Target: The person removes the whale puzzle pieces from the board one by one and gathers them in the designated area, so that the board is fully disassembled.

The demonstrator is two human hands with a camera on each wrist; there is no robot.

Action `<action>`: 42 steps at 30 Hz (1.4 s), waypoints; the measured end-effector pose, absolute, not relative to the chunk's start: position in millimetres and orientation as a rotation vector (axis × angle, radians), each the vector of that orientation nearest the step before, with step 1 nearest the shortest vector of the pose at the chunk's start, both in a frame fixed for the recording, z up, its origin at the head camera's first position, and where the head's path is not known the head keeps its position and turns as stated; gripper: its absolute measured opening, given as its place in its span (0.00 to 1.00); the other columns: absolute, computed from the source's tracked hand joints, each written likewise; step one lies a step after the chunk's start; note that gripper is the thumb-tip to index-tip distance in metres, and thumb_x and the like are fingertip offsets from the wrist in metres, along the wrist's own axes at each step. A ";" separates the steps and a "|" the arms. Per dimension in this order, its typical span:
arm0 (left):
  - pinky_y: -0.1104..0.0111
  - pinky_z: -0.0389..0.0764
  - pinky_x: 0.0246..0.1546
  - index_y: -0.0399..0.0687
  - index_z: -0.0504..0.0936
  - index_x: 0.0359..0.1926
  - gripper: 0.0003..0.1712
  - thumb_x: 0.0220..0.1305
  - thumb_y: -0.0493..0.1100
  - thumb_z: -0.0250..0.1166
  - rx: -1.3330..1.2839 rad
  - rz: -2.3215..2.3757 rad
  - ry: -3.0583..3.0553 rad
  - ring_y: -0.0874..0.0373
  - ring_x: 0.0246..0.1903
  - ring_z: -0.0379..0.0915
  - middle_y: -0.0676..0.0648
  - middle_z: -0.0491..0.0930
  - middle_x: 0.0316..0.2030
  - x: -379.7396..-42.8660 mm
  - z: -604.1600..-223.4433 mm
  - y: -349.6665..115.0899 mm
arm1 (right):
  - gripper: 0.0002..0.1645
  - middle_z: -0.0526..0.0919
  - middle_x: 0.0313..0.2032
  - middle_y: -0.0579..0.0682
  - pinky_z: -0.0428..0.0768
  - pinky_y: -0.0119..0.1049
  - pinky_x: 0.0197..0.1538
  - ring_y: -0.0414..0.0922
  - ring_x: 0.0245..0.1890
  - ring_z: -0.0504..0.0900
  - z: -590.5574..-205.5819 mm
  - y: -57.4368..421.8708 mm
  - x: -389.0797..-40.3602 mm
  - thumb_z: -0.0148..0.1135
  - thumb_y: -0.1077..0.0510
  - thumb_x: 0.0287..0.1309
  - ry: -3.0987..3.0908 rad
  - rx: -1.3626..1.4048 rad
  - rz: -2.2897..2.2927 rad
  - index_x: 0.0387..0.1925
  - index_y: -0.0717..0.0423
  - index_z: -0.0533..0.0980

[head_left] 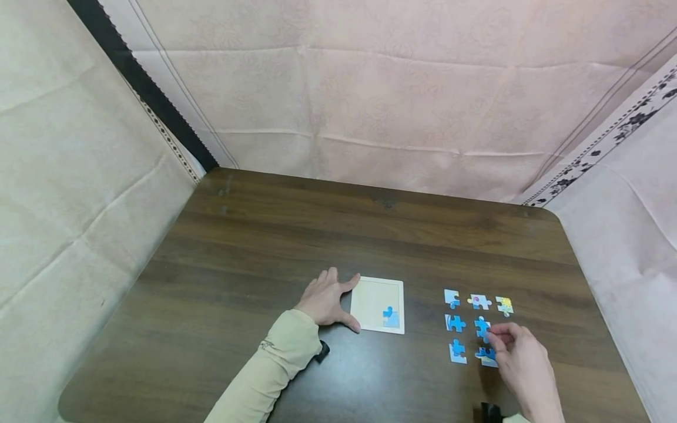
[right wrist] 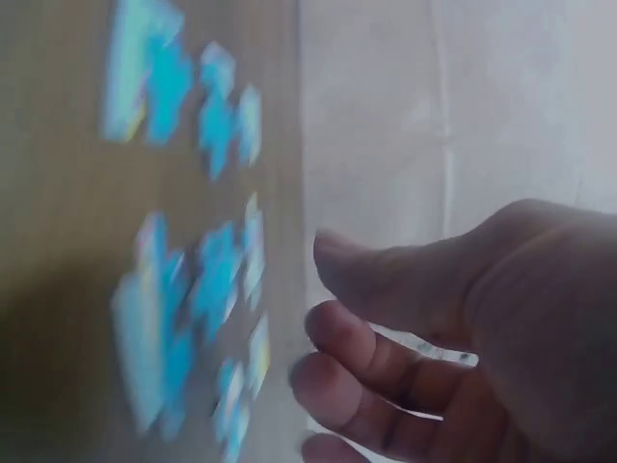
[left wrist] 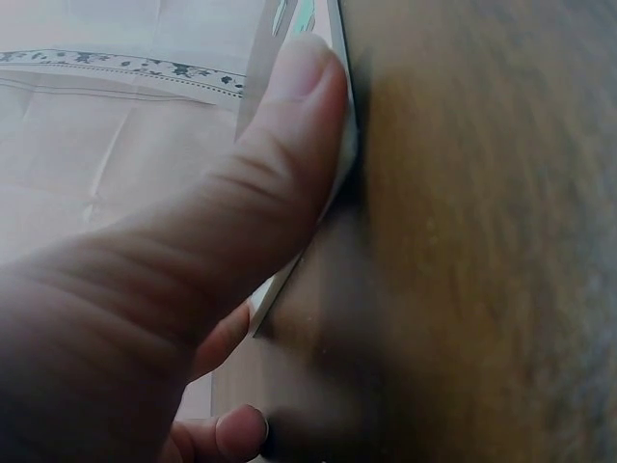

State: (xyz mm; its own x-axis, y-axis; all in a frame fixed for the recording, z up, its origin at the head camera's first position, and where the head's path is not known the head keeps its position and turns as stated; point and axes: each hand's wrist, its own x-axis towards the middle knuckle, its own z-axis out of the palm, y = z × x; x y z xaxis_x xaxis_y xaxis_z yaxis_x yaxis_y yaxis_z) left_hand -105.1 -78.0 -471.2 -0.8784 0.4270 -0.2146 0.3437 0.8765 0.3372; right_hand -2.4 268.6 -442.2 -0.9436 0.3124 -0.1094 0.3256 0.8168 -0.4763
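My left hand [head_left: 327,298] holds the white puzzle tray [head_left: 365,305] at its left side, index finger by the far corner and thumb by the near corner. One blue puzzle piece [head_left: 391,318] lies in the tray's near right corner. In the left wrist view the thumb [left wrist: 294,145] lies along the tray's edge. Over the loose pieces at the right is my right hand [head_left: 520,355], its fingertips beside a blue puzzle piece [head_left: 481,330]. Its fingers are loosely bent with nothing visible between them in the right wrist view, where the pieces [right wrist: 217,280] are blurred.
Several more puzzle pieces lie in rows on the brown wooden table [head_left: 264,235], among them a yellow-patterned one [head_left: 504,305] at the back right and a blue and white one [head_left: 457,352] at the near left. Pale cloth [head_left: 370,100] hangs behind the table and along both sides.
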 end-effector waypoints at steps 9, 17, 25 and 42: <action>0.68 0.60 0.31 0.64 0.61 0.73 0.66 0.29 0.76 0.74 0.588 0.415 2.763 0.55 0.32 0.55 0.51 0.58 0.33 -105.2 -472.3 -79.2 | 0.11 0.78 0.31 0.48 0.74 0.38 0.33 0.43 0.30 0.75 -432.3 207.8 -26.6 0.69 0.60 0.56 3.049 0.026 -0.930 0.41 0.58 0.81; 0.68 0.60 0.31 0.65 0.61 0.72 0.67 0.28 0.76 0.74 0.586 0.424 2.768 0.55 0.32 0.55 0.51 0.58 0.33 -105.6 -473.3 -79.8 | 0.19 0.76 0.36 0.50 0.72 0.39 0.36 0.46 0.34 0.70 -445.9 164.1 -43.3 0.73 0.56 0.53 2.972 -0.138 -0.822 0.47 0.55 0.83; 0.68 0.60 0.31 0.66 0.61 0.73 0.66 0.28 0.77 0.74 0.578 0.416 2.757 0.55 0.33 0.55 0.51 0.58 0.33 -105.2 -473.1 -79.3 | 0.21 0.73 0.33 0.48 0.67 0.37 0.35 0.46 0.34 0.66 -459.1 149.8 -48.0 0.75 0.56 0.49 2.977 -0.244 -0.690 0.48 0.53 0.85; 0.68 0.61 0.33 0.65 0.61 0.73 0.66 0.28 0.76 0.74 0.572 0.417 2.758 0.55 0.34 0.55 0.51 0.59 0.34 -105.1 -473.1 -79.2 | 0.11 0.74 0.33 0.49 0.73 0.40 0.36 0.48 0.34 0.68 -463.3 146.9 -51.3 0.79 0.57 0.44 3.013 -0.236 -0.674 0.33 0.52 0.85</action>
